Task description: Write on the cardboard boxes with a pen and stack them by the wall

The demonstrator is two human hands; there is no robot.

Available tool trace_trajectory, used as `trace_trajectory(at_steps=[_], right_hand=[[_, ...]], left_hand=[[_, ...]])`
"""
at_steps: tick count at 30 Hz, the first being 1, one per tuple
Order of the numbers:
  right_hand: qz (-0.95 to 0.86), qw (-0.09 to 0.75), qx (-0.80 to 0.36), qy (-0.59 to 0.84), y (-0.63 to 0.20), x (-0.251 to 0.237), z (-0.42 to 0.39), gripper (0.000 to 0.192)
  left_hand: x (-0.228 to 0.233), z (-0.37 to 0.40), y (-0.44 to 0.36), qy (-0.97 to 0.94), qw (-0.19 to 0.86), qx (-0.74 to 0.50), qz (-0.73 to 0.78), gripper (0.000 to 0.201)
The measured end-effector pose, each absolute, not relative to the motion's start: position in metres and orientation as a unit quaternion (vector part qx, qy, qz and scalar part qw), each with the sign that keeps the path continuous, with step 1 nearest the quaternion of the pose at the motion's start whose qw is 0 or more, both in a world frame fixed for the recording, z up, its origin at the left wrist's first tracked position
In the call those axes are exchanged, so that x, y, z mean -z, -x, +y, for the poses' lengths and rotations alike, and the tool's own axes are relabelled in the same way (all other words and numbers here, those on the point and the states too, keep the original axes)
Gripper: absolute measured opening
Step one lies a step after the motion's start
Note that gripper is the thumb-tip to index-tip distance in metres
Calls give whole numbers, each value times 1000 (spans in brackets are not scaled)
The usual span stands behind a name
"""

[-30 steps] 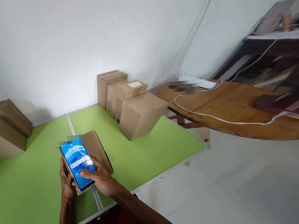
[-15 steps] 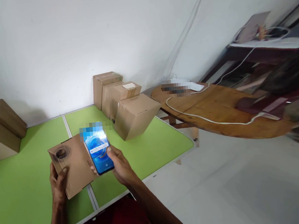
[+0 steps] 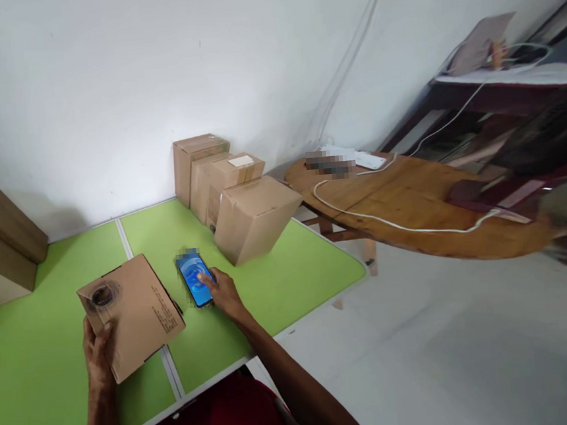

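Note:
My left hand (image 3: 98, 358) is closed on the near left edge of a brown cardboard box (image 3: 136, 318), thumb on its top face. That face carries a dark round mark at one corner and printed text at another. To the right, my right hand (image 3: 227, 295) grips a smartphone (image 3: 195, 281) with a lit blue screen, the thumb lying over the glass. The phone is low over the green table (image 3: 290, 285); whether it touches the surface I cannot tell. Fingers beneath the phone are hidden.
Several cardboard boxes (image 3: 258, 214) stand along the wall behind the phone. More boxes (image 3: 3, 250) sit at the far left. A wooden table (image 3: 412, 208) with a white cable (image 3: 394, 224) across it adjoins on the right.
My right hand has moved the phone away from the box, lower toward the green table, uncovering the box's printed text. My left hand has shifted the box slightly left.

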State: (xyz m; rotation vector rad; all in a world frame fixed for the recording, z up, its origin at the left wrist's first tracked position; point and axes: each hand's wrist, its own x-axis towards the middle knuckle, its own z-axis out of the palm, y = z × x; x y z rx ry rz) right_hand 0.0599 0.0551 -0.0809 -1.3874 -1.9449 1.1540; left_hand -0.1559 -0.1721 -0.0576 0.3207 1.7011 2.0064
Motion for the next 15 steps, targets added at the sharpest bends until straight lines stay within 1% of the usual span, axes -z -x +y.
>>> trace_trajectory(at_steps=[3,9,12,15], right_hand=[[-745,189,-368,524,-55,74,48,27],[-778,108,-267,558,-49,58,31,33],[-794,84,-231,556,-52,48,25,34],[-825,85,-207,519,-56,37,18,39]], left_hand=[[56,-172,155,-116,246,-734,623,79],[53,-171,149,-111,235,-745,615,82],[57,-171,147,-107,233,-751,608,84],[62,-173,149,-97,227,-758,603,90]])
